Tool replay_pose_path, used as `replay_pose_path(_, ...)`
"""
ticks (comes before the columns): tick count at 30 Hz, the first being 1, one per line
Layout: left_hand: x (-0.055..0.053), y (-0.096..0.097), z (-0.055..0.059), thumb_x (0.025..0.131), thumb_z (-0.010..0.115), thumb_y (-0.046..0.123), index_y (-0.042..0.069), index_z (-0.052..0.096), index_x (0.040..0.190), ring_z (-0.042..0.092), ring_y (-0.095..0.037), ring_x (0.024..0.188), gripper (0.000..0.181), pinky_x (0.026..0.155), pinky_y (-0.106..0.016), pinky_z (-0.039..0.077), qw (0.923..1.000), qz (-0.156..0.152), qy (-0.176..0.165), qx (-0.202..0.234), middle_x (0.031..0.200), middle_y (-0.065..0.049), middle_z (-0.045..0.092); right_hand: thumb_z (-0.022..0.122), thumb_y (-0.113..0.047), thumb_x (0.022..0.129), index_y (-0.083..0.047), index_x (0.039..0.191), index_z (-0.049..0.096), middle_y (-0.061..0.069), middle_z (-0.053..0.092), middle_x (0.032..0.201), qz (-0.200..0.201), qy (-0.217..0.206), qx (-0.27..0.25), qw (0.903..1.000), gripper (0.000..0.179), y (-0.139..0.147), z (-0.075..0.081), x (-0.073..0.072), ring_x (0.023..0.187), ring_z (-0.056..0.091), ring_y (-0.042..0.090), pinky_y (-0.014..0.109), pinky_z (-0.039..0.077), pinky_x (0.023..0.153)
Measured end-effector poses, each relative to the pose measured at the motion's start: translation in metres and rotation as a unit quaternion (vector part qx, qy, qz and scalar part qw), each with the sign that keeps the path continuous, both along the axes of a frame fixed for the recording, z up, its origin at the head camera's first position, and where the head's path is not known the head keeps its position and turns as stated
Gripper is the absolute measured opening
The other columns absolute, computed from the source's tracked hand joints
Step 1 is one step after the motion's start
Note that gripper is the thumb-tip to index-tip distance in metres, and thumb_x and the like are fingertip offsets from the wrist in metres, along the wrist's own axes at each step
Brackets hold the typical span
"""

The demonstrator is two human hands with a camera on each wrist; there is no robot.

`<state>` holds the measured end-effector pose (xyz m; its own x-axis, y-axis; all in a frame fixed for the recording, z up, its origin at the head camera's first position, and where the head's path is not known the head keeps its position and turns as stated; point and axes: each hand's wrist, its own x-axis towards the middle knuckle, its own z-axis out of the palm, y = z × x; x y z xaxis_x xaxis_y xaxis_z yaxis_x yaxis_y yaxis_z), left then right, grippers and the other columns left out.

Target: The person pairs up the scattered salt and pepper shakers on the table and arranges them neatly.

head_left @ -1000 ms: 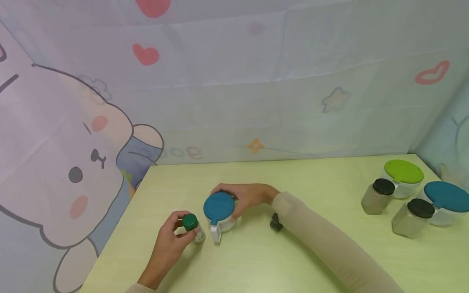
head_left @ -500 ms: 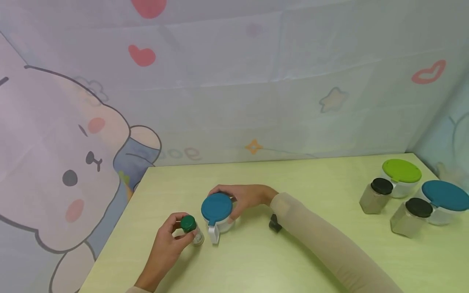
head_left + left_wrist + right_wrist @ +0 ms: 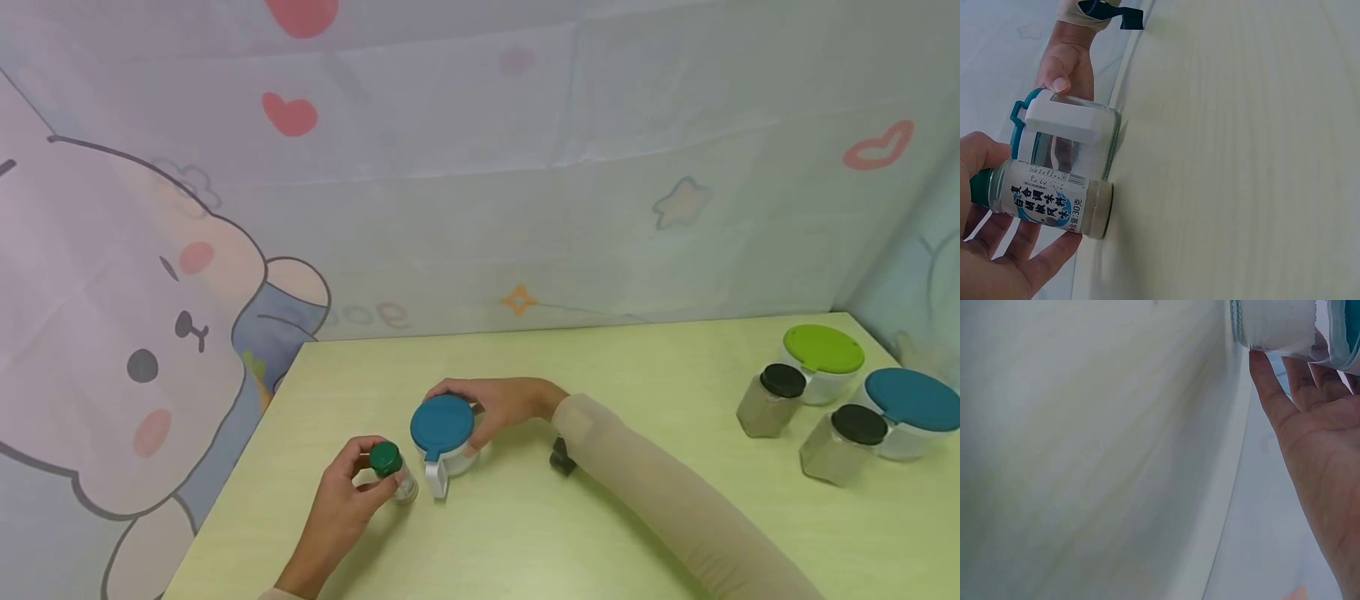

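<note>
My left hand [image 3: 348, 492] grips a small spice bottle [image 3: 1047, 199] by its green cap [image 3: 386, 458], between thumb and fingers. The bottle is clear glass with a printed label and pale powder at its base. My right hand [image 3: 502, 408] holds a seasoning jar [image 3: 459, 460] from its far right side, fingers curled round the body. This jar has a blue lid [image 3: 442, 423] and a white handle [image 3: 437, 479] that points toward me. Bottle and jar stand side by side on the table, close together. In the right wrist view the jar [image 3: 1285, 325] shows only in part, white contents inside.
Two black-lidded jars [image 3: 768, 404] [image 3: 836, 450] stand at the right of the table [image 3: 637, 375]. Behind them are a green-lidded jar [image 3: 823, 350] and another blue-lidded jar [image 3: 911, 400]. A small black object [image 3: 562, 457] shows under my right sleeve [image 3: 660, 492]. A printed curtain [image 3: 465, 208] hangs behind.
The whole head view has shifted slightly to the left. Both hands keep their hold on the spice bottle and the blue-lidded jar, which stay in place.
</note>
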<state>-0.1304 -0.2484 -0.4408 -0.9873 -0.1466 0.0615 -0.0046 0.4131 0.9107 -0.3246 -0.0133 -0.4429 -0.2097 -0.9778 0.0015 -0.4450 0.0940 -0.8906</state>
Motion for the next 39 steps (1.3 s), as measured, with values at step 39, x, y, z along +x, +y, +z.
replay_pose_path(39, 0.0006, 0.0010, -0.0017, 0.088, 0.081, 0.012, 0.013, 0.060, 0.123, 0.059, -0.020, 0.108, 0.041, 0.085, -0.025, 0.058, 0.9999, 0.001, 0.010, -0.007, 0.122, -0.006, 0.062, 0.082, -0.027, 0.083, -0.034, 0.147, 0.038, -0.009, 0.048, 0.146, -0.002, -0.005, -0.004, 1.0000, 0.078, -0.0022, 0.0000, -0.0013, 0.137, 0.044, 0.012, 0.041, 0.036, 0.117)
